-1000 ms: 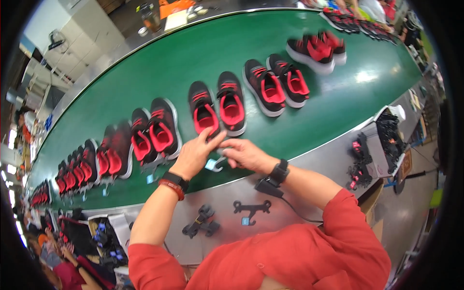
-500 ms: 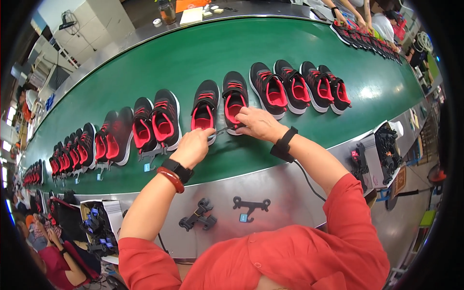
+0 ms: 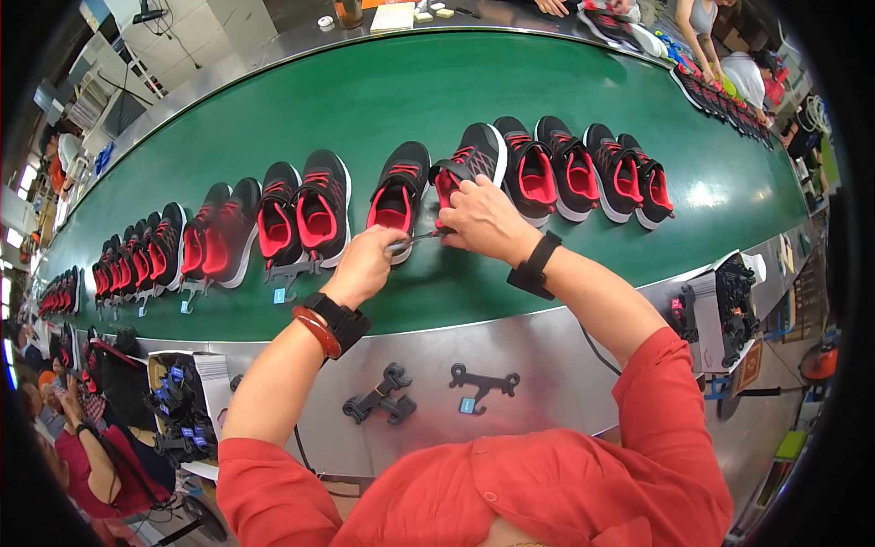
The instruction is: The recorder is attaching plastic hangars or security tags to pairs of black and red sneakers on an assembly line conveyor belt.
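A pair of black-and-red sneakers lies on the green conveyor belt (image 3: 410,91), heels toward me. My right hand (image 3: 483,219) grips the heel of the pair's right shoe (image 3: 474,155). My left hand (image 3: 365,264) pinches a thin dark plastic piece (image 3: 417,241) that reaches across to the right hand, just below the heel of the left shoe (image 3: 396,191). I wear a black band on each wrist, and a red bangle on the left.
More black-and-red sneakers line the belt on both sides; some on the left carry black hangers (image 3: 283,273). Two loose black hangers (image 3: 378,401) (image 3: 483,378) lie on the steel ledge (image 3: 547,356). Boxes of hangers (image 3: 178,401) (image 3: 729,305) flank me. Other people (image 3: 720,36) work nearby.
Both hands went forward from the belt's near edge to the pair of sneakers. The right hand took hold of a heel.
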Demonstrator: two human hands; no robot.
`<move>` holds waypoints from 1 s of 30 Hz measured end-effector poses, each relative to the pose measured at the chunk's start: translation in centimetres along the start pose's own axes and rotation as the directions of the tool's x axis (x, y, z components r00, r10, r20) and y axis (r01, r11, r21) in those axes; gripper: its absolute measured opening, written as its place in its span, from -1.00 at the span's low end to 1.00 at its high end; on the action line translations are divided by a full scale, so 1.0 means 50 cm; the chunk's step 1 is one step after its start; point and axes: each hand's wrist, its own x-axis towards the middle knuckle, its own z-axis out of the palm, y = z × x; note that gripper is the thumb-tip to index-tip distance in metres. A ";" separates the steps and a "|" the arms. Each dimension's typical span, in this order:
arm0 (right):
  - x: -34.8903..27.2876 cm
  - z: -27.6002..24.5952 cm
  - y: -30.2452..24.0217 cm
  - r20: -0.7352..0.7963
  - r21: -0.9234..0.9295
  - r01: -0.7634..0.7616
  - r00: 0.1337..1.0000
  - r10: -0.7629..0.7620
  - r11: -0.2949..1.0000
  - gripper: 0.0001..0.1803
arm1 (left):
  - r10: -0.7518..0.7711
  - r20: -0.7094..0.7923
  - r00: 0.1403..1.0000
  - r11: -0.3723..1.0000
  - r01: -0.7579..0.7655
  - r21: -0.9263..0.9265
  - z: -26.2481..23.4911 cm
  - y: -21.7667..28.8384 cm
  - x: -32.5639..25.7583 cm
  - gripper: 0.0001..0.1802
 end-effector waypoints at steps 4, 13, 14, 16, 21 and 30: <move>-0.018 0.032 0.016 -0.101 0.316 -0.193 0.967 0.235 0.929 -0.68 | 0.203 -0.036 0.979 0.961 -0.206 -0.182 0.001 0.023 -0.008 -0.40; -0.231 0.007 -0.095 0.039 0.614 -0.210 0.971 0.237 0.761 -0.61 | 0.261 -0.092 0.961 0.801 -0.163 0.576 -0.014 0.080 -0.028 -0.38; -0.266 0.002 -0.120 0.068 0.654 -0.182 0.981 0.183 0.734 -0.64 | 0.342 -0.129 0.931 0.784 -0.208 0.585 -0.015 0.096 -0.019 -0.42; -0.317 -0.030 -0.171 0.202 0.621 -0.202 0.975 0.094 0.758 -0.66 | 0.435 -0.161 0.886 0.781 -0.282 0.557 -0.004 0.136 0.002 -0.47; -0.382 -0.002 -0.242 0.015 0.522 -0.134 0.989 0.148 0.842 -0.81 | 0.444 -0.076 0.893 0.845 -0.389 0.367 0.096 0.240 0.070 -0.59; -0.419 0.026 -0.241 -0.085 0.523 -0.166 0.966 0.245 0.836 -0.84 | 0.358 0.127 0.925 0.865 -0.380 0.328 0.234 0.228 0.228 -0.46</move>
